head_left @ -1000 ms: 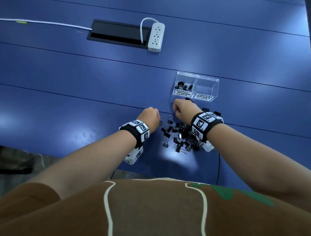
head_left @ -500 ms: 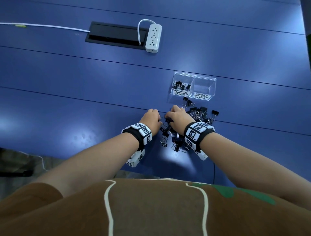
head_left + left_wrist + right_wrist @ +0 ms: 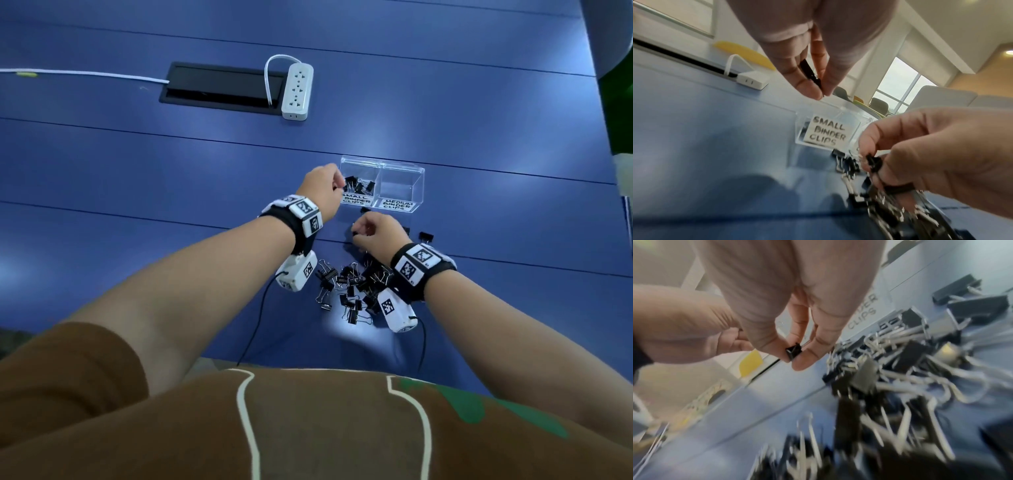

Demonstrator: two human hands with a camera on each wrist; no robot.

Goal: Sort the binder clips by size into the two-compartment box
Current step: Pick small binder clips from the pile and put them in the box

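Note:
A clear two-compartment box (image 3: pixel 401 171) stands on the blue table, labelled SMALL BINDER CLIPS (image 3: pixel 827 132) on the left and MEDIUM on the right. Several small black clips (image 3: pixel 359 186) lie in the left compartment; the right one looks empty. My left hand (image 3: pixel 337 186) is at the left compartment's near-left corner, pinching a small black clip (image 3: pixel 810 75) between thumb and finger. My right hand (image 3: pixel 359 231) hovers just in front of the box, pinching another small black clip (image 3: pixel 794 351). A heap of black clips (image 3: pixel 352 287) lies between my wrists.
A white power strip (image 3: pixel 297 90) lies beside a black cable hatch (image 3: pixel 219 87) at the back of the table. A loose medium clip (image 3: pixel 425 235) sits right of my right hand. Thin black wires hang from both wrist cameras over the table's near edge.
Both hands have left the heap, each with a small clip. The left hand moved forward to the small-clip compartment; the right rose slightly toward the front of the box.

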